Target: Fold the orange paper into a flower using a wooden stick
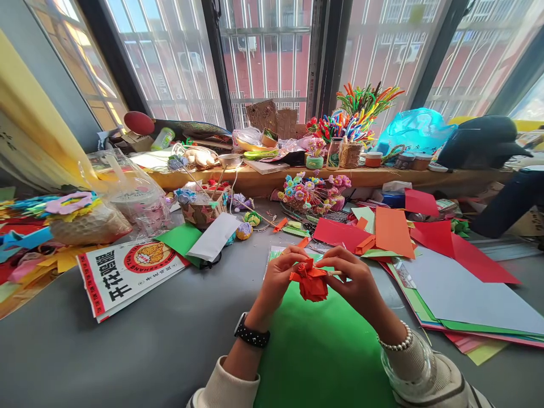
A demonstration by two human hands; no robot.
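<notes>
Orange paper flower (pixel 311 283) mostly shaped, petals crumpled and layered, held above green sheet (pixel 323 345). Left hand (pixel 278 277) fingers pinching petals; right hand (pixel 357 280) pinching wooden stick (pixel 335 273) at side. Stem probably not yet fixed.

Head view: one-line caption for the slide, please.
Both hands, left hand and right hand, pinch an orange folded-paper flower above green paper.

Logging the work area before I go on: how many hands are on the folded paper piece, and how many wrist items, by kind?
Hands on the orange paper flower: 2, left hand and right hand
Watch: 1
Bead bracelet: 1
Clear bangle: 1
Total: 5
</notes>
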